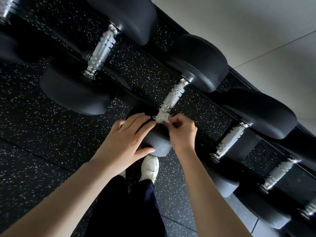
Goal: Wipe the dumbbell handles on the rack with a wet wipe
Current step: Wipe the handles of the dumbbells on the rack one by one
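At the centre of the frame, the right hand (pixel 181 132) pinches a crumpled white wipe (pixel 161 118) against the near end of a chrome handle (pixel 173 97). The left hand (pixel 126 139) lies open, fingers straight, on that dumbbell's near head (pixel 159 147). The wipe seems wrapped round the handle, though fingers partly hide it. Lower down, a white shoe (pixel 150 168) stands on the speckled floor (pixel 34 168).

The dumbbell heads (pixel 200 62) are matte dark grey. Their handles (pixel 174 95) are bright silver with a fine crosshatched grip broken by smooth rings. The wipe (pixel 161 118) is white. The floor (pixel 34 117) is black flecked with white specks. The near shoe (pixel 150 168) is white, the trousers (pixel 130 207) black, and the far right wall (pixel 239 23) pale grey
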Motion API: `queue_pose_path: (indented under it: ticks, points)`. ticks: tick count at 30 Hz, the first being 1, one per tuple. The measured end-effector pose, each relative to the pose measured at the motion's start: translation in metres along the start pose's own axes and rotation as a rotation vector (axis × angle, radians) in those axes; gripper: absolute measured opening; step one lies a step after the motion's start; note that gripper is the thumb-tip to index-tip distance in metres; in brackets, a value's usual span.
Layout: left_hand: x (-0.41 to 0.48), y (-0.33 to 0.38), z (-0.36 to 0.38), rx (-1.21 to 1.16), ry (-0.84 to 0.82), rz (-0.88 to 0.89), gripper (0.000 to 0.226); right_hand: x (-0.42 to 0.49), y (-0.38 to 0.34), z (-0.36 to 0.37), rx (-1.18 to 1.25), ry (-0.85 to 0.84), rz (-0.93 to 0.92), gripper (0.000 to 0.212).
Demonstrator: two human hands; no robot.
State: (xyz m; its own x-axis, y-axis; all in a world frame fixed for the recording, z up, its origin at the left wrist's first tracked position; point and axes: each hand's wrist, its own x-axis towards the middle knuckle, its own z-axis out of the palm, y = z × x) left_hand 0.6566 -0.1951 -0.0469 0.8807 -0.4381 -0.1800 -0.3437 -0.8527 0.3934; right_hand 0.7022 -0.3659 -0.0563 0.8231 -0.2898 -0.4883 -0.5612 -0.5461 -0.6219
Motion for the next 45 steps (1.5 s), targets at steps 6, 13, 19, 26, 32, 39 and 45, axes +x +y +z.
queue_pose_path:
  ticks: [6,13,19,26,32,39,45]
  points:
    - [-0.001,0.001,0.0,0.001,-0.014,-0.009,0.065,0.003,0.003,0.002,0.374,0.049,0.157,0.022]
    - [-0.001,0.001,-0.001,0.004,-0.01,-0.005,0.064,0.02,-0.001,0.003,0.562,0.116,0.222,0.02]
    - [0.0,0.001,0.0,0.015,-0.027,-0.004,0.065,0.04,-0.014,-0.007,0.692,0.145,0.181,0.014]
    - [0.0,0.002,0.001,0.004,-0.003,-0.003,0.064,0.065,-0.027,-0.014,0.842,0.183,0.135,0.011]
    - [-0.001,0.001,0.003,0.008,0.007,0.003,0.065,0.058,-0.026,-0.008,0.971,0.11,0.165,0.013]
    - [-0.002,0.002,0.004,0.006,0.028,-0.003,0.064,0.053,-0.025,-0.012,1.062,0.026,0.198,0.008]
    - [-0.001,0.003,0.005,-0.003,0.029,-0.009,0.064,0.066,-0.028,-0.007,1.063,0.035,0.187,0.015]
